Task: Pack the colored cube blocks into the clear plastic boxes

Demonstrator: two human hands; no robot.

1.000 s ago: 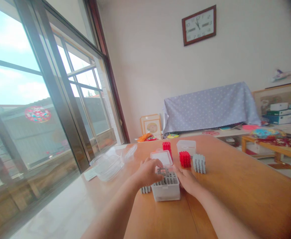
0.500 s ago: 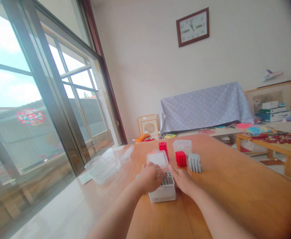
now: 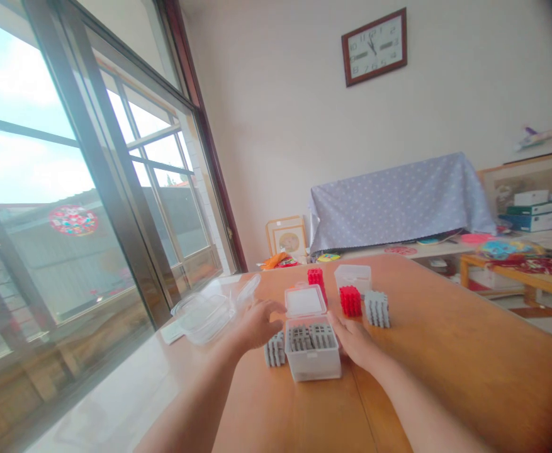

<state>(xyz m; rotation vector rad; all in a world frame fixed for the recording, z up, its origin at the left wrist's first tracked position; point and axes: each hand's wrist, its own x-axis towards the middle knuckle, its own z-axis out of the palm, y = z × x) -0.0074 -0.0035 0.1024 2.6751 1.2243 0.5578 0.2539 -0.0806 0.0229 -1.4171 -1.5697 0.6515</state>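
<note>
A translucent plastic box (image 3: 314, 368) stands on the wooden table with its hinged lid (image 3: 305, 302) tipped back. Grey interlocking blocks (image 3: 311, 338) fill its inside, side by side. My left hand (image 3: 259, 322) hovers left of the box, thumb and fingers apart, nothing in it. Just below that hand a grey block stack (image 3: 274, 350) stands against the box's left side. Along the box's right side lies my right hand (image 3: 355, 340), fingers stretched out and seemingly touching the wall. A red block cube (image 3: 350, 301) and a grey block cube (image 3: 377, 309) sit beyond it.
A taller red block stack (image 3: 316, 283) and a second clear box (image 3: 354, 278) stand behind the lid. Clear plastic containers (image 3: 204, 314) lie at the left by the window. The wooden table (image 3: 450, 352) stretches to the right.
My left hand has come off the blocks in the box and moved left, uncovering them and the grey stack beside the box. My right hand stays by the box. The view has shifted slightly.
</note>
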